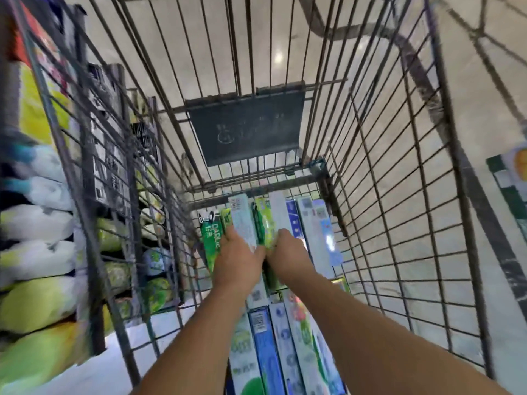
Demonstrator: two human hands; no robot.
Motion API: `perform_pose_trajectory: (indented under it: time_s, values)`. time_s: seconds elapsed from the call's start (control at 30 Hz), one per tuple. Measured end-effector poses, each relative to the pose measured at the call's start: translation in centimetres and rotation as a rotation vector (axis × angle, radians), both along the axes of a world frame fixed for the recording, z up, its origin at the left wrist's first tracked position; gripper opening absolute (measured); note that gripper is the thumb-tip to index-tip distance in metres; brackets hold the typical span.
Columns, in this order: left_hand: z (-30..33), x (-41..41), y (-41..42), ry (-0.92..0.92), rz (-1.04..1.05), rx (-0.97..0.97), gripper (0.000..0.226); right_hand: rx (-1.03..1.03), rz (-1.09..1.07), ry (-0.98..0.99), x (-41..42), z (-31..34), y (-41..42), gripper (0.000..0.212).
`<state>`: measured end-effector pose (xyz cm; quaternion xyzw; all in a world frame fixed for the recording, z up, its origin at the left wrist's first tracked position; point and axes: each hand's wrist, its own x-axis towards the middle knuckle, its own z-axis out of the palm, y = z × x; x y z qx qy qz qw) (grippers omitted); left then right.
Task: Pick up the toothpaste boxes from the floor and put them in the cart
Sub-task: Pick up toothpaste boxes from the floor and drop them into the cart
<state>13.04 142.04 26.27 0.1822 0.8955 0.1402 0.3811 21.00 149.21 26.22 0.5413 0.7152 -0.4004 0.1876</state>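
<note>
Head view looks straight down into a wire cart [399, 195], both bare forearms reaching in from 6 o'clock. Left hand [238, 259] lies knuckles-up on a pale mint box [242, 223], fingers curled over its near part; beside it at 9 o'clock sits a dark green box [211, 240]. Right hand [288, 249] grips a lime-green box [265, 223], thumb side touching the left hand. Both held boxes point toward 12 o'clock, lying among the toothpaste boxes [310, 223] packed side by side on the cart floor; more boxes [265, 349], blue and white, run lengthwise under the forearms toward 6 o'clock. A dark plastic flap [248, 126] hangs on the far wall of the cart at 12 o'clock. Outside the cart at 9 o'clock, shelves of soft yellow-and-white packs [34, 252], blurred. At 3 o'clock, pale tiled floor [484, 109] and one green-edged box [510, 178] lying on it.
</note>
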Motion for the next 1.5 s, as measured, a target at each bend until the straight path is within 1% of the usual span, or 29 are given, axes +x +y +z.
perform_pose_trajectory:
  time_s: [0.1, 0.13, 0.27, 0.3, 0.37, 0.43, 0.53, 0.63, 0.77, 0.87, 1.0, 1.1, 1.2, 1.3, 1.4, 1.47, 1.5]
  values:
    - [0.0, 0.2, -0.4, -0.013, -0.068, -0.008, 0.059, 0.019, -0.007, 0.056, 0.2, 0.4, 0.2, 0.012]
    - [0.1, 0.2, -0.4, -0.018, -0.081, -0.027, 0.055, 0.009, -0.002, 0.057, 0.3, 0.5, 0.1, 0.011]
    - [0.3, -0.3, -0.2, -0.053, -0.126, -0.073, 0.059, -0.055, 0.016, 0.040, 0.6, 1.6, 0.1, 0.008]
    - [0.4, -0.5, -0.1, -0.073, -0.139, -0.084, 0.061, -0.081, 0.021, 0.041, 0.8, 2.1, 0.4, 0.011]
    - [1.2, -0.8, -0.1, -0.110, -0.171, -0.077, 0.065, -0.102, 0.025, 0.053, 1.6, 3.5, 1.4, 0.040]
    - [3.2, -1.3, -0.2, -0.096, -0.223, -0.055, 0.070, -0.070, 0.052, 0.063, 2.6, 5.7, 2.7, 0.066]
    - [8.5, -2.5, 0.4, -0.050, -0.377, -0.031, 0.083, 0.014, 0.103, 0.066, 4.1, 10.5, 4.7, 0.079]
    - [15.7, -3.9, 1.4, -0.017, -0.487, 0.010, 0.086, 0.071, 0.158, 0.072, 5.1, 16.7, 6.3, 0.089]
    - [26.1, -4.3, 1.3, 0.168, -0.632, 0.012, 0.098, 0.249, 0.369, 0.080, 5.9, 25.6, 7.0, 0.093]
    - [33.1, -3.9, -0.4, 0.303, -0.716, -0.041, 0.099, 0.400, 0.563, 0.076, 6.3, 32.1, 6.2, 0.096]
    - [39.8, -3.7, -3.5, 0.412, -0.745, -0.097, 0.106, 0.498, 0.709, 0.084, 7.0, 38.7, 4.3, 0.103]
    - [42.9, -3.0, -6.3, 0.437, -0.719, -0.142, 0.102, 0.537, 0.739, 0.113, 7.5, 42.0, 2.8, 0.104]
    - [44.7, -1.7, -9.2, 0.419, -0.694, -0.135, 0.102, 0.546, 0.761, 0.127, 7.9, 44.1, 0.9, 0.109]
    - [46.3, -0.3, -12.5, 0.424, -0.684, -0.103, 0.095, 0.547, 0.783, 0.133, 7.8, 45.2, -1.8, 0.113]
    - [47.0, 0.8, -17.5, 0.390, -0.661, -0.083, 0.096, 0.543, 0.853, 0.118, 6.7, 45.9, -6.2, 0.107]
    - [47.3, 1.5, -22.0, 0.345, -0.620, -0.076, 0.101, 0.519, 0.928, 0.116, 5.9, 46.5, -10.5, 0.104]
    - [47.5, 1.8, -24.7, 0.334, -0.583, -0.060, 0.099, 0.513, 0.976, 0.119, 5.4, 47.0, -13.0, 0.103]
